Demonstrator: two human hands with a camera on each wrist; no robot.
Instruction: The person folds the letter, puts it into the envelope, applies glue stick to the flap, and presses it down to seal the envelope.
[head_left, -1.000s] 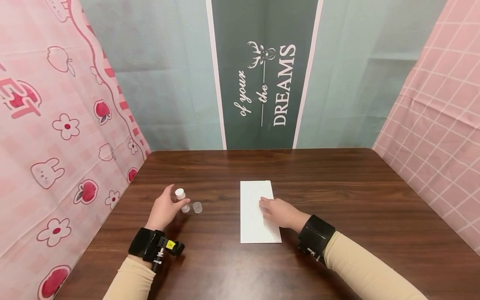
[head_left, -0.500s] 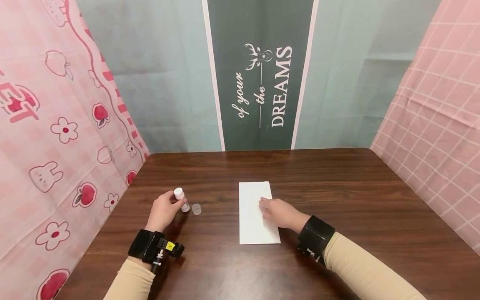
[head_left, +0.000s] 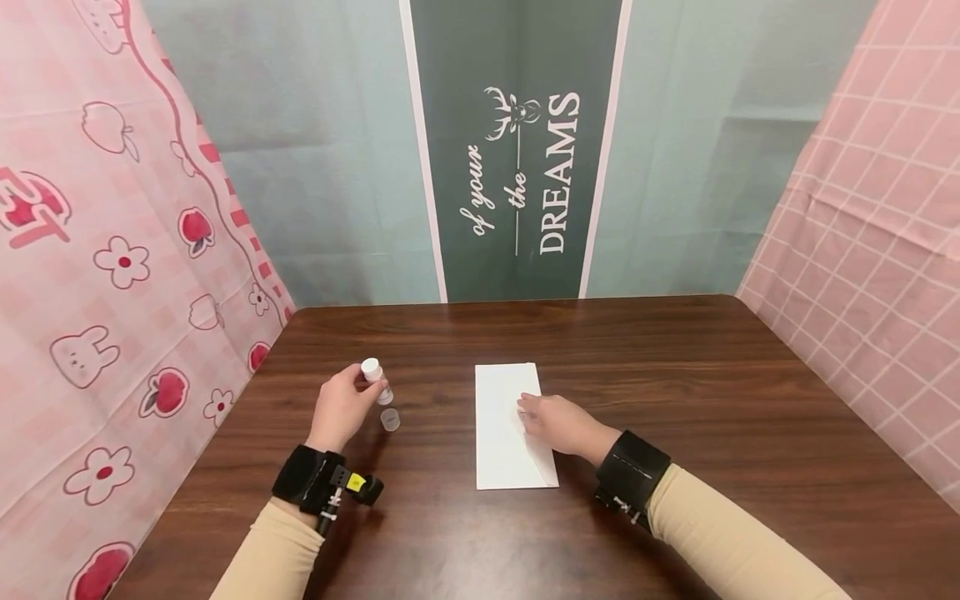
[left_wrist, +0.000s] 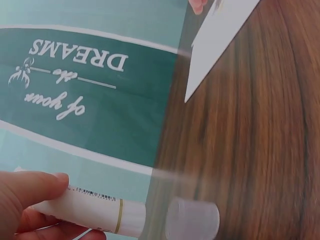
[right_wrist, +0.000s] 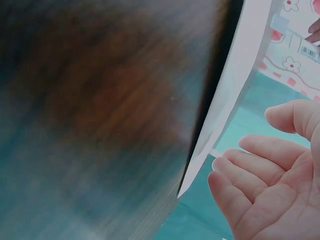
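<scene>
My left hand (head_left: 347, 406) grips a white glue stick (head_left: 384, 390) between thumb and fingers. Its white base points up and the other end down. A barcode and a gold ring show on the glue stick (left_wrist: 85, 210) in the left wrist view. Just beside its lower end sits a clear cap (head_left: 390, 419) on the table. My right hand (head_left: 566, 425) is at the right side of a flat white paper piece (head_left: 498, 442), its fingertips over it. The fingers (right_wrist: 250, 172) are loosely bent, with nothing pinched between them, in the right wrist view.
A dark brown wooden table (head_left: 660, 358) bears everything. Behind it hangs a green cloth (head_left: 337, 167) with white lettering. Pink patterned cloths stand at the left (head_left: 150, 333) and right (head_left: 885, 292). Both wrists wear black straps (head_left: 633, 475) with camera mounts.
My left hand has closed around the glue stick and moved it right and away, so it now stands just beyond the cap. My right hand and the paper stay in place.
</scene>
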